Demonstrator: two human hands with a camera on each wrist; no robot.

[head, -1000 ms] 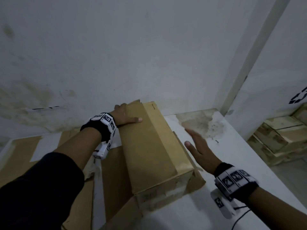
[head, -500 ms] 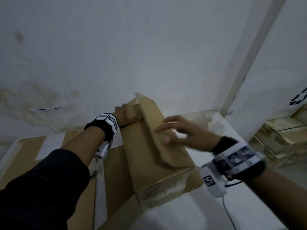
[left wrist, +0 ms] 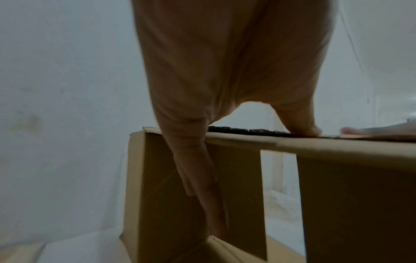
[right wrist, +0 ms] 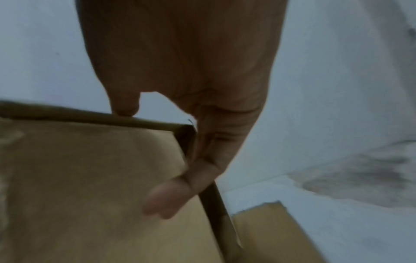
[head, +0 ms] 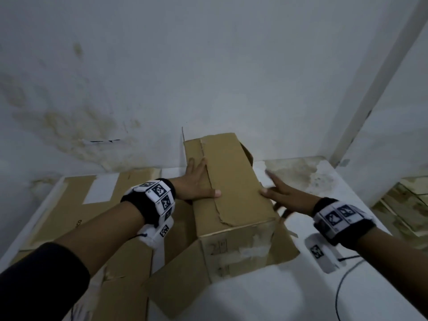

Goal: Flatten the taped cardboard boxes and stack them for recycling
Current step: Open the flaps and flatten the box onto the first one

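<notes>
A brown cardboard box point(head: 234, 181) stands on the white table point(head: 347, 205), its top closed with a ragged torn strip along it. One bottom flap point(head: 185, 281) is splayed out toward me. My left hand point(head: 196, 181) holds the box's left side: straight fingers point(left wrist: 202, 186) lie down the side wall and the thumb rests on the top edge. My right hand point(head: 284, 195), blurred, is against the right side, with its thumb on the top edge point(right wrist: 123, 106) and its fingers point(right wrist: 202, 174) flat on the wall.
Flattened cardboard sheets point(head: 76, 205) lie on the table to the left, under my left arm. A stained wall stands close behind the box. Worn blocks point(head: 405, 205) are stacked at the right, beyond the table edge. A thin cable point(head: 342, 286) runs near my right wrist.
My right hand left the raised top flap and dropped to the box's right side. The flap now lies flat on top. My left hand stayed on the left side.
</notes>
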